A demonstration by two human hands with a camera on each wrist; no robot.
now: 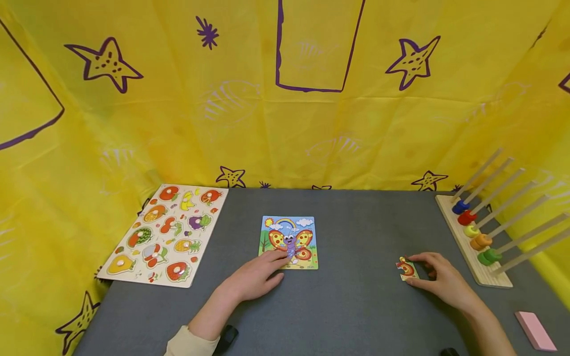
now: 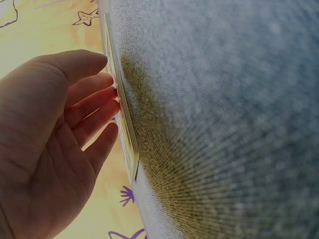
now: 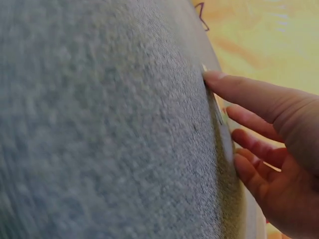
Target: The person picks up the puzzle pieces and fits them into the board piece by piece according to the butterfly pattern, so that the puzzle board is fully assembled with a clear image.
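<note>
While the fruit peg board (image 1: 166, 234) lies flat at the far left of the grey table (image 1: 356, 306), just beside the yellow star-printed cloth wall (image 1: 133, 123), nothing touches it. To its right, near the table's middle, lies the butterfly puzzle (image 1: 289, 241), a square board with a rainbow, clouds and a purple butterfly. The left hand (image 1: 256, 277) rests on the table with its straight fingers (image 2: 94, 107) pressing down on the puzzle's lower left part; the left wrist view shows the fingertips flat against the board's face, curled round nothing, so this hand is spread rather than gripping.

Further right, well apart from the board, a single puzzle piece (image 1: 407, 268) with a red and orange swirl lies on the table. The right hand (image 1: 443, 280) touches it, thumb at the piece's near edge and forefinger (image 3: 244, 89) at its far edge, a light pinch with the piece still flat on the cloth. Just beyond that hand stands a wooden peg rack (image 1: 474, 247) with tilted rods and coloured rings at their bases. A pink block (image 1: 536, 330) lies at the near right corner.
</note>
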